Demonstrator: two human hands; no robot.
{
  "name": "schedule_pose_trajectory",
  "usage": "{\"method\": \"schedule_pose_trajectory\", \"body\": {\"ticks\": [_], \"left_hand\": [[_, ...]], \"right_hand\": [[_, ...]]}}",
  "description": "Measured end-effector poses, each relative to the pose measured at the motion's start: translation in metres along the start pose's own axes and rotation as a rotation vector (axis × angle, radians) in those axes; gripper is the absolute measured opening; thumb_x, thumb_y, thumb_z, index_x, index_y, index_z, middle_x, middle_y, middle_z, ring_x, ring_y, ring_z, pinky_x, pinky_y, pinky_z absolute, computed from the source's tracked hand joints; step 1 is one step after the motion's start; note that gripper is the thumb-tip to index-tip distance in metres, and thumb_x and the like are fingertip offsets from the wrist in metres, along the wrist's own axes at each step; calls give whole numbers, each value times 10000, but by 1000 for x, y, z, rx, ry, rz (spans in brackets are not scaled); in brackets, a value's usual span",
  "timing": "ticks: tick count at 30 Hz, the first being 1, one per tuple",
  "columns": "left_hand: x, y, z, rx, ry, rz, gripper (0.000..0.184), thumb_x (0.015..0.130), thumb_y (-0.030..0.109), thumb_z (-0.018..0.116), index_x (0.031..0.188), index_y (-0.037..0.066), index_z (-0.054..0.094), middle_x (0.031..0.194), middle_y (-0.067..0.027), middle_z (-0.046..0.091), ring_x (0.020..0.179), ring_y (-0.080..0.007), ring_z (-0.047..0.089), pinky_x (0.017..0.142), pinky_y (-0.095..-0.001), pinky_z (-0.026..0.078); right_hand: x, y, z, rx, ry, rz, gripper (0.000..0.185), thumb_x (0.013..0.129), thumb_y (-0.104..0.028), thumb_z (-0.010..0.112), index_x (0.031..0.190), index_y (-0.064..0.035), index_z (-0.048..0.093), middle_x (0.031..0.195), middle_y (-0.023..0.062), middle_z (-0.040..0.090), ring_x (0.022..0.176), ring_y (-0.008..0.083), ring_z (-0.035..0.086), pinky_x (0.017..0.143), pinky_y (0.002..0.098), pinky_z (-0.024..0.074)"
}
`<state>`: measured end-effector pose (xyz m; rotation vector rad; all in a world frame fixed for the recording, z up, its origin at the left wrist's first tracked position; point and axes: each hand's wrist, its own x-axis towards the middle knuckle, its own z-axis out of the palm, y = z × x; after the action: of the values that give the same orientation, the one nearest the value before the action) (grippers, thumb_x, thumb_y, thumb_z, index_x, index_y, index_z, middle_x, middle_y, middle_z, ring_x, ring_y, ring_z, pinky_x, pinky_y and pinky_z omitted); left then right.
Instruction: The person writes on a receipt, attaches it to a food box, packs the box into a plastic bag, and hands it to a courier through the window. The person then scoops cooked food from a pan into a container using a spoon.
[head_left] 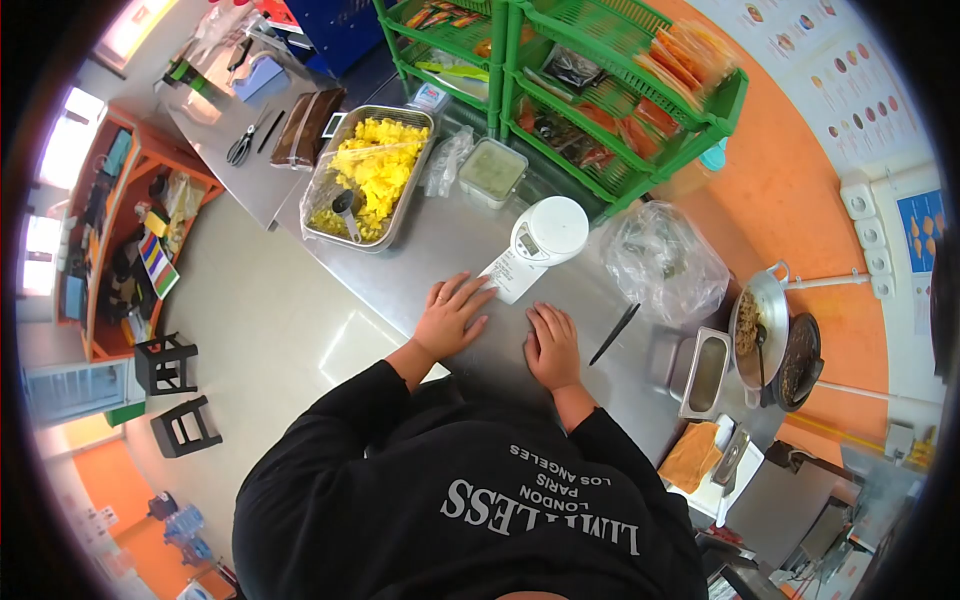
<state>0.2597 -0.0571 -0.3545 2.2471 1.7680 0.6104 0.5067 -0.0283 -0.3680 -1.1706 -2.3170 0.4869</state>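
My left hand (450,315) rests on the steel worktable with its fingers spread, the fingertips at the lower left edge of a printed paper slip (511,277). To the right, my right hand (552,345) lies palm down on the steel, fingers fairly straight, holding nothing. Just beyond the slip stands a white round kitchen scale (550,231) with a small display; the slip's top end meets its base. A black pen-like or knife-like object (615,333) lies to the right of my right hand.
Behind are a metal tray of yellow food (380,160) with a scoop, a lidded plastic container (493,172) and green basket shelves (620,90). At right sit a clear plastic bag (667,262), a steel pan (706,375), a wok (748,330) and an orange cloth (692,455).
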Motion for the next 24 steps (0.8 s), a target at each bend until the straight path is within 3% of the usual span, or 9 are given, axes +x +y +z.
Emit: {"method": "schedule_pose_trajectory", "body": {"ticks": [11,24], "left_hand": [[0,1,0,40,-28,-11,460,932,328,609,1379,226,578,1483,-1,487,1397,-288,380,1113,-489,298],[1,3,0,-2,24,-7,383,908,290,638,1287,239,655,1418,-56,526,1387,-304,394,1116,-486,292]], "right_hand": [[0,2,1,-4,25,-17,411,833,-91,593,1240,-46,618,1321,115,600,1269,303,540,1096,490,377],[-1,2,1,3,38,-12,413,820,-73,596,1232,-54,626,1306,109,608,1259,301,546,1097,488,383]]}}
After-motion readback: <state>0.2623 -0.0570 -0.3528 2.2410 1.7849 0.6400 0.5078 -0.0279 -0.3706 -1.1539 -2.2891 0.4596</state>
